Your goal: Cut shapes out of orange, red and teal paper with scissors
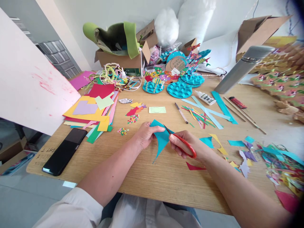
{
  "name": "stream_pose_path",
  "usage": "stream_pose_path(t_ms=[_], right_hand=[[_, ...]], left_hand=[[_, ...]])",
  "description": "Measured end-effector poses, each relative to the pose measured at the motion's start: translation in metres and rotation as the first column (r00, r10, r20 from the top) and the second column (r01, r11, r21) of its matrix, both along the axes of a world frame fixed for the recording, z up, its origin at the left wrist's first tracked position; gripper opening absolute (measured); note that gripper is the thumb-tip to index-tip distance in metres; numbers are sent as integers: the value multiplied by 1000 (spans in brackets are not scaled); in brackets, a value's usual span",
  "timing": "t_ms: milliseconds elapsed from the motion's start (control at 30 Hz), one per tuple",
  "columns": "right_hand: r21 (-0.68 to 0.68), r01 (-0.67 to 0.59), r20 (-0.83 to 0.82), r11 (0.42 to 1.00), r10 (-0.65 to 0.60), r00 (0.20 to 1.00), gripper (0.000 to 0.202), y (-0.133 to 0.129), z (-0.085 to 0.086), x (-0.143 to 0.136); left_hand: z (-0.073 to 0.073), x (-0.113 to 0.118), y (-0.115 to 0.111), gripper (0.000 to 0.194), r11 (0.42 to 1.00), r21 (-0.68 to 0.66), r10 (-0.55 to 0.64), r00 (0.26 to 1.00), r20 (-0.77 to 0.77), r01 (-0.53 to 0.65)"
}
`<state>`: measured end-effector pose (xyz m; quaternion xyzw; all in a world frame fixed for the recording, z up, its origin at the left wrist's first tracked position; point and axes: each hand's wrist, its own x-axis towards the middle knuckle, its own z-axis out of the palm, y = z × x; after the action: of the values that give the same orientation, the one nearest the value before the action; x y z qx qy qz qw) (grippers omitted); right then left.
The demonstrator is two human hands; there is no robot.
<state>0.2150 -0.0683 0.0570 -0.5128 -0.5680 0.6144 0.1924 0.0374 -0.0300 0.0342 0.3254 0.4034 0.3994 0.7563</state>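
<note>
My left hand pinches a teal paper piece above the wooden table, near its front middle. The paper ends in a long point that hangs down toward the table. My right hand grips red-handled scissors, with fingers through the loops. The blades point left and meet the paper's upper edge. A red paper scrap lies on the table just below my right hand.
A black phone lies at the front left beside a stack of coloured paper. Teal strips, a glue bottle, a pen and teal round models sit behind. Paper scraps cover the right. Boxes stand at the back.
</note>
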Motion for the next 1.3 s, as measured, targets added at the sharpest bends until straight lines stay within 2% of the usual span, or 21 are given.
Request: stream_pose_path(t_ms=[767, 1000, 1167, 1300], right_hand=[[-15, 23, -28, 1000, -23, 999, 54, -3, 4, -2], [3, 59, -35, 998, -59, 998, 53, -1, -4, -1], [22, 84, -26, 996, -84, 996, 55, 1, -8, -3], [20, 88, -38, 996, -87, 995, 55, 0, -8, -5]], left_hand=[[-1, -1, 2, 30, 1000, 2, -20, 1000, 21, 20], [-3, -2, 3, 31, 1000, -28, -10, 999, 53, 11], [-4, 0, 1, 31, 997, -37, -56, 993, 102, 60], [-5, 1, 1, 29, 999, -35, 9, 996, 86, -6]])
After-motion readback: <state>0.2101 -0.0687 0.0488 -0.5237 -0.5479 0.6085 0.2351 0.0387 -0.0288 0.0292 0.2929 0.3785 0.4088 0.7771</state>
